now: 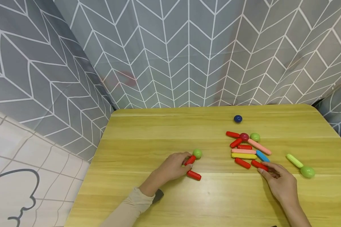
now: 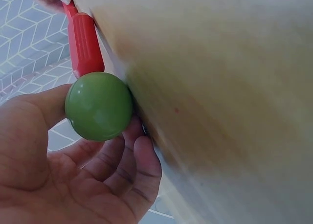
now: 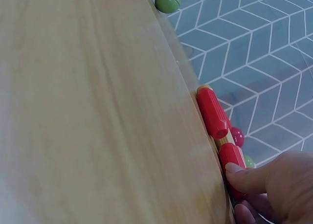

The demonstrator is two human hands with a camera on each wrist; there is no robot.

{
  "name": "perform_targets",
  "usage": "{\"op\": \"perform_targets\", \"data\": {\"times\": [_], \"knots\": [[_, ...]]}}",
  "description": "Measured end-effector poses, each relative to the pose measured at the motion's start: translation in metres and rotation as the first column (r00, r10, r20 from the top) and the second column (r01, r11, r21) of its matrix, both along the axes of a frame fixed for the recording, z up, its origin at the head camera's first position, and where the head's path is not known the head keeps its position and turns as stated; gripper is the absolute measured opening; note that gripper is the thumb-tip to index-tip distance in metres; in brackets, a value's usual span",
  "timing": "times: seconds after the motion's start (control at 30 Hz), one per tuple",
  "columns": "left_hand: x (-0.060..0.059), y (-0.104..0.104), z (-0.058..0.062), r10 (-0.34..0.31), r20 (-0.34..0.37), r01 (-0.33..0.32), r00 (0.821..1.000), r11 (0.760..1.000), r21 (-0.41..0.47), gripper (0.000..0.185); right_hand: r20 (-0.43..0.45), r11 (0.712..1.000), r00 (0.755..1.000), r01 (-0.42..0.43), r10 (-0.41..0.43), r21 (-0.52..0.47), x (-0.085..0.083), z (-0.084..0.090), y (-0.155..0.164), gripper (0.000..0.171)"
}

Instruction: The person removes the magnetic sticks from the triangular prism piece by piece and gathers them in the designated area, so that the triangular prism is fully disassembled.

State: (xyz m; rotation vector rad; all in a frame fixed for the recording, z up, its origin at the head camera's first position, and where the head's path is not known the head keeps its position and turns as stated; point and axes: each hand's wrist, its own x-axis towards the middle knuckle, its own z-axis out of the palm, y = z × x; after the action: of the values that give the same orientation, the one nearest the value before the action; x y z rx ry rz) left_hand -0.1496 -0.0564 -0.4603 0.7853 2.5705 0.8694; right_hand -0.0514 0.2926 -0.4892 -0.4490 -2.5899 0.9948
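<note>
Nearest the person's side of the wooden table [image 1: 159, 126], the two hands worked apart from one another, each at its own red stick. The left hand [image 1: 173, 167] lay towards the middle of the table, fingers curled round a red stick [image 1: 190, 160] whose long axis ran up and to the right, ending in a green ball [image 1: 197, 153] that touched its far tip. The left wrist view showed that ball [image 2: 99, 105] sitting against the thumb and fingers [image 2: 127, 160] of the hand. A second short red stick [image 1: 194, 175] lay flat just beside the hand on its near right, touching nothing else that I could make out.

Over to the right, the right hand [image 1: 279, 183] reached up and left, its fingertips pressing on the near end of another red stick [image 1: 259, 165], which slanted down to the right. From the right wrist view the thumb [image 3: 254, 177] rested on top of that stick [image 3: 231, 158]; it was a pinch or a press, not a full grip. This hand was plainly the nearer one to the pile.

Just beyond it lay the loose pile: yellow stick [image 1: 243, 156], pink stick [image 1: 259, 147], blue stick [image 1: 262, 155], more red ones, a maroon ball [image 1: 244, 136]. Off right sat a lime stick [image 1: 294, 160] joined to a big green ball [image 1: 307, 171]. Farthest back rested a lone dark blue ball [image 1: 237, 118].
</note>
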Motion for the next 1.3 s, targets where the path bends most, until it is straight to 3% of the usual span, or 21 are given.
{"op": "perform_targets", "data": {"times": [0.23,0.4,0.5,0.67,0.8,1.07,1.2,1.3], "knots": [[0.000,0.002,0.002,0.009,-0.018,-0.009,1.000,1.000,-0.030,0.032,0.013,0.999,0.999,0.041,-0.041,0.010,-0.001,0.002,0.000,0.027],[0.000,0.003,0.003,0.021,-0.008,-0.021,1.000,0.999,-0.029,0.031,-0.030,0.994,0.994,0.108,-0.109,-0.032,-0.001,0.012,-0.007,0.035],[0.000,0.003,0.004,0.031,-0.007,-0.031,0.999,0.999,-0.026,0.029,-0.085,0.992,0.990,0.104,-0.110,-0.069,-0.004,0.020,-0.020,0.041],[0.001,0.002,0.003,0.039,-0.004,-0.039,0.999,0.999,-0.030,0.029,-0.176,0.998,0.984,-0.041,0.031,-0.053,-0.009,0.023,-0.048,0.042],[0.002,0.002,0.002,0.038,0.001,-0.038,0.999,0.999,-0.029,0.030,-0.214,0.982,0.960,-0.190,0.181,-0.021,-0.012,0.019,-0.075,0.039],[0.003,0.001,0.002,0.039,-0.009,-0.040,0.999,0.999,-0.035,0.034,-0.119,0.893,0.897,-0.438,0.427,-0.104,-0.017,0.006,-0.130,0.035],[0.002,0.002,0.001,0.036,-0.015,-0.037,0.999,0.999,-0.033,0.034,-0.074,0.842,0.852,-0.524,0.518,-0.131,-0.019,-0.002,-0.150,0.035],[0.002,0.002,0.001,0.034,-0.015,-0.034,0.999,0.999,-0.031,0.034,-0.078,0.819,0.830,-0.557,0.552,-0.134,-0.021,-0.005,-0.159,0.033]]}}
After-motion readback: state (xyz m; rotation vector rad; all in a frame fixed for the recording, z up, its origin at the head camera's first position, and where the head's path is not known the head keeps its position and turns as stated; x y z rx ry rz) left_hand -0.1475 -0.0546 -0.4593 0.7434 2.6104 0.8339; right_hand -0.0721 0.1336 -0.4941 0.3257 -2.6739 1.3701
